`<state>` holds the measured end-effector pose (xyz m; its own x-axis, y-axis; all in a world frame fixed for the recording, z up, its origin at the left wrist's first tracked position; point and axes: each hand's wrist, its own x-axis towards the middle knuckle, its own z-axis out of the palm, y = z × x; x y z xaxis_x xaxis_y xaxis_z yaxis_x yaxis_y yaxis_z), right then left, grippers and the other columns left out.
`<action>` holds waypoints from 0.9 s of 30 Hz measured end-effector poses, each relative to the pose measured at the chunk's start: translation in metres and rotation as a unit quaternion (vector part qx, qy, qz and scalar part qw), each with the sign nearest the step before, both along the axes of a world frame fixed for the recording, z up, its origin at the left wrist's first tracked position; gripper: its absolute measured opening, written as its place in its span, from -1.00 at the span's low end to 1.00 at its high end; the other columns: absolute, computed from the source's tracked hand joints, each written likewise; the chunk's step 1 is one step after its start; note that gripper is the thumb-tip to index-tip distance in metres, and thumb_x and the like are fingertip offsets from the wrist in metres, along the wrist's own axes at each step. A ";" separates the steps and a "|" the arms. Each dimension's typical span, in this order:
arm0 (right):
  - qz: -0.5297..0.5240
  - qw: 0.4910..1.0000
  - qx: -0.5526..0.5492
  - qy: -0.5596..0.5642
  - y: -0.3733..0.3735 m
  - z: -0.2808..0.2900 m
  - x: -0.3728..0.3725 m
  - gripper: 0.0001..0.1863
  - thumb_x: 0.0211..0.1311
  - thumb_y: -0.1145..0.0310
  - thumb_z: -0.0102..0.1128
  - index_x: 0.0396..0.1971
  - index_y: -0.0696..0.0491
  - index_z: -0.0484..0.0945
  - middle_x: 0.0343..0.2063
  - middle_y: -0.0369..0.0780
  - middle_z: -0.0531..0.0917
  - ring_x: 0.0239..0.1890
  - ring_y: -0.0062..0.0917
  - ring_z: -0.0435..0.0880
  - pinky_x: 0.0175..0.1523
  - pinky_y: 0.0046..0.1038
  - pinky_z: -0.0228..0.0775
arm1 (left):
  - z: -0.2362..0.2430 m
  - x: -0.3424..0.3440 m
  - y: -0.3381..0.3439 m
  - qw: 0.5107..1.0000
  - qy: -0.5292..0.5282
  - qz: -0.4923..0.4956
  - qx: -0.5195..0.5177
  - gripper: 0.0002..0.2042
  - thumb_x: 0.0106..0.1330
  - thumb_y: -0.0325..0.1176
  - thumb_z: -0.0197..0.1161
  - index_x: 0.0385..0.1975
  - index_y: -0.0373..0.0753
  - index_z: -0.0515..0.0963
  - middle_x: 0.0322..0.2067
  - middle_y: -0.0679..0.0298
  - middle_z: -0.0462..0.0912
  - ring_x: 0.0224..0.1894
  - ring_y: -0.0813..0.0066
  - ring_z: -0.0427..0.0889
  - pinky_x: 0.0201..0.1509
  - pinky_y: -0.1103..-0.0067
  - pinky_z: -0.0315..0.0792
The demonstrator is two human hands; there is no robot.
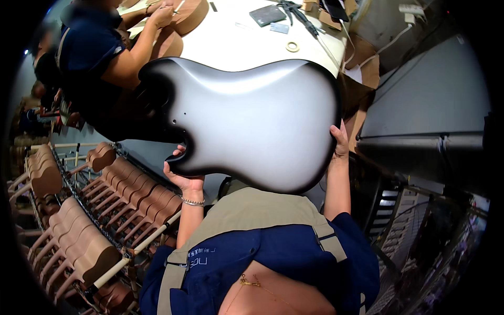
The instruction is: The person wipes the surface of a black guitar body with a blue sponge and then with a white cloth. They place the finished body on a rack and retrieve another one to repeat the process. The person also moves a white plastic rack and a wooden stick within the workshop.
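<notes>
A large electric guitar body, silvery white with a dark burst around its edge, is held up in front of my apron. My left hand grips the horn at its lower left, thumb and fingers wrapped about the edge. On the opposite side my right hand clasps the rounded right edge, its thumb on the face and the other fingers mostly hidden behind. A few small dark holes show near the left cutaway. The far edge of the body overlaps the white table in this view.
Beyond the body is a white table with a tape roll, a dark flat box and a black tool. A co-worker handles wooden guitar bodies at the far left. Racks hold several brown wooden pieces on my left.
</notes>
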<state>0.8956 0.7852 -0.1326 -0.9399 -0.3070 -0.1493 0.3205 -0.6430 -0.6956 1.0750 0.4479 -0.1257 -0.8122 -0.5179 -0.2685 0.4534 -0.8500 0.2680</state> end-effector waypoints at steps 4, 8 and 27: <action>-0.039 0.997 0.068 0.028 0.009 0.004 0.012 -0.37 -0.10 0.42 0.17 0.07 0.17 0.23 -0.10 -0.20 0.45 -0.09 -0.52 0.45 0.04 -0.54 0.27 | -0.012 -0.001 -0.003 1.000 -0.008 -0.008 -0.012 -0.72 -0.06 -0.13 0.19 -0.42 -0.16 0.43 -0.23 0.37 0.48 -0.04 0.40 0.39 0.17 0.38 0.16; -0.072 0.995 0.043 0.055 0.011 0.020 0.018 -0.32 0.17 0.01 -0.10 0.14 0.21 0.13 0.03 -0.22 0.36 0.06 -0.55 0.32 0.15 -0.55 0.08 | -0.010 -0.005 -0.007 0.997 0.001 -0.079 0.007 -0.71 -0.08 -0.11 0.20 -0.42 -0.13 0.43 -0.24 0.43 0.46 -0.04 0.40 0.38 0.15 0.32 0.18; -0.256 0.948 0.190 -0.025 0.037 0.029 0.166 -0.48 0.21 0.12 0.00 -0.01 0.25 0.31 -0.14 -0.21 0.49 -0.15 -0.57 0.47 -0.04 -0.61 0.26 | 0.008 -0.033 -0.022 0.963 -0.005 -0.265 0.037 -0.33 0.21 0.24 -0.40 -0.32 -0.31 0.44 -0.13 0.11 0.48 0.01 0.19 0.37 0.15 0.29 0.18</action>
<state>1.0614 0.8221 -0.1034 -0.9403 0.2714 -0.2054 0.0725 -0.4297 -0.9000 1.0417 0.4254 -0.1180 -0.9546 -0.0100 -0.2978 -0.0521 -0.9784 0.1999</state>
